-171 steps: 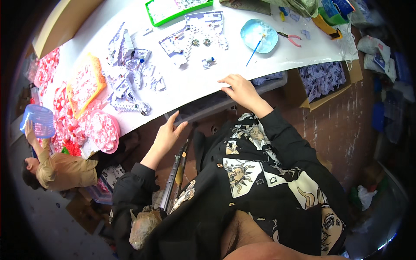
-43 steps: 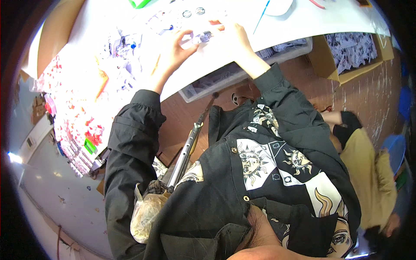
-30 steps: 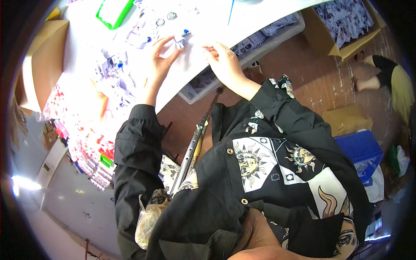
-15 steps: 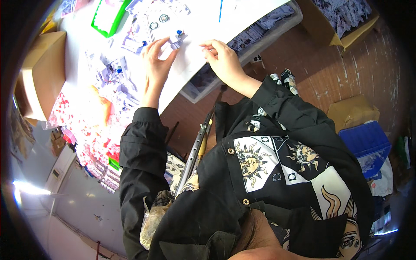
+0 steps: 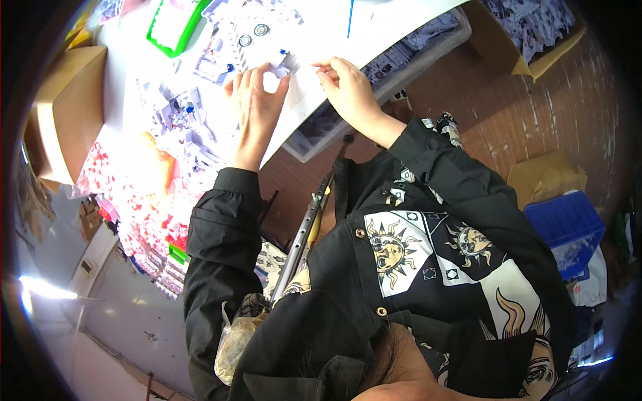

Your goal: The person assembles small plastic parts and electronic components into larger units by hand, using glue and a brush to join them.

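Over the white table, my left hand (image 5: 257, 100) has its thumb and fingers curled round a small pale grey-purple plastic part (image 5: 282, 65) with a blue bit on top. A little to the right, my right hand (image 5: 349, 90) is closed, its thumb and forefinger drawn together; whatever lies between those fingertips is too small to make out. The two hands are apart. Beyond the left hand are two round dark-rimmed pieces (image 5: 261, 30) and a spread of pale plastic parts (image 5: 221, 53). More such parts, some with blue bits, lie to its left (image 5: 177, 110).
A green-rimmed tray (image 5: 175, 48) stands at the far left of the table (image 5: 328, 40). Red and white small pieces (image 5: 134, 194) are heaped at the left. Below the right edge sits a clear bin (image 5: 461, 30); an open carton (image 5: 521, 63) of parts and a blue bin (image 5: 565, 227) are farther right.
The whole view has shifted slightly, carrying the table things to the right. My left hand has moved a little rightward, and the gap between the hands is slightly narrower.
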